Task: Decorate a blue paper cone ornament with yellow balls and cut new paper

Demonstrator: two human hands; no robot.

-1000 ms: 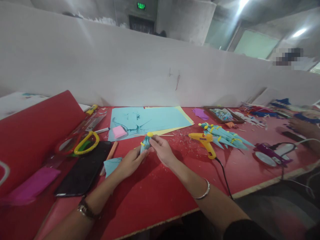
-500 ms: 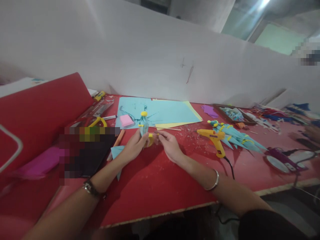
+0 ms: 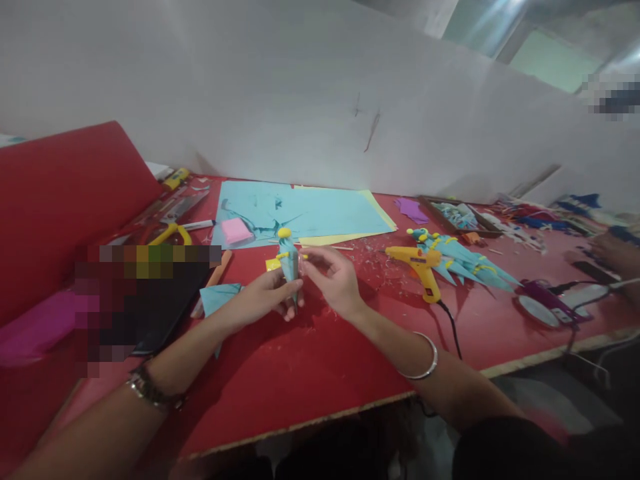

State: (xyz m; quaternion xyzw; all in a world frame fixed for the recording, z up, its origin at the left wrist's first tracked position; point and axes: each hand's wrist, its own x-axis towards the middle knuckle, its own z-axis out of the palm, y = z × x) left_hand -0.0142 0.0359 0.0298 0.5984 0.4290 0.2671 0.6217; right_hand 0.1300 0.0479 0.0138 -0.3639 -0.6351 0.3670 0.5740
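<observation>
Right fingers (image 3: 323,259) nearer, figurine (image 3: 287,261) between left fingers (image 3: 289,289)

Pretty dim, greyish shot tbh. Streaky white ceiling lights (image 3: 510,8) glare at top right, with soft shadows on the glossy red surface (image 3: 300,373). Whole thing's a bit soft, edges look stretched wide-angle style, and blocky pixelation covers patches at left and upper right.

Both hands (image 3: 303,287) raised, fingers curled
</observation>
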